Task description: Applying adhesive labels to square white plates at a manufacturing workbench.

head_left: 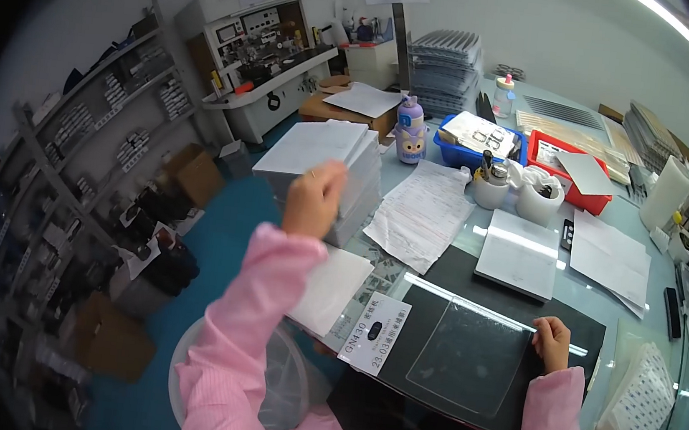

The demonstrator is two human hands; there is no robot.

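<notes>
My left hand (pixel 314 202) is raised in front of a tall stack of white-topped flat sheets (pixel 318 149). Its fingers look curled but are smeared by motion, and whatever they might hold does not show. At the right, my right hand (pixel 551 344) has its fingers closed at the upper right corner of a thin clear rectangular sheet (pixel 468 354). That sheet lies flat on a black mat (pixel 431 266) at the table's front edge. A white label card (pixel 375 333) rests on the mat's left side, beside white paper (pixel 328 289).
Beyond the mat lie a white flat stack (pixel 518 254), a creased printed paper (pixel 422 215) and loose papers (pixel 608 259). Blue (pixel 452 152) and red (pixel 585 198) bins and a purple bottle (pixel 411 130) stand farther back. A clear round bin (pixel 195 359) is below left; bubble-patterned packaging (pixel 640 401) lies right.
</notes>
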